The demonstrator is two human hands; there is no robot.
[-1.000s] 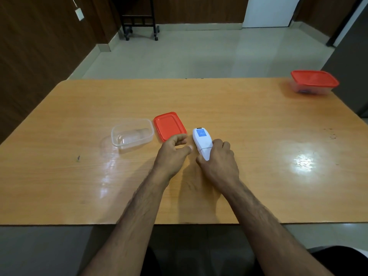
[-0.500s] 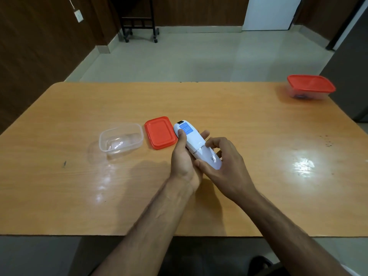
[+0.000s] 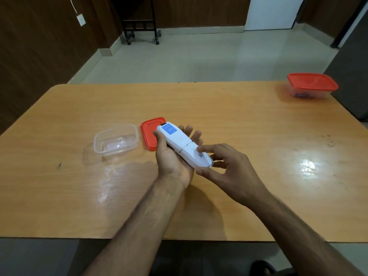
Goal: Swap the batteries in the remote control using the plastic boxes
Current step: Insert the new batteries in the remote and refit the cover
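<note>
The left hand (image 3: 172, 156) is cradling the white remote control (image 3: 183, 145) back side up above the table (image 3: 239, 120), thumb curled over its left edge, fingers showing past its right. The right hand (image 3: 229, 170) is pinching the remote's near end, forefinger lying on the battery cover, thumb below. At 9 o'clock an open clear box (image 3: 116, 142) is sitting, its red lid (image 3: 149, 134) partly hidden behind the remote. At 2 o'clock, a lidded box (image 3: 311, 85) is holding something dark, too blurred to name.
</note>
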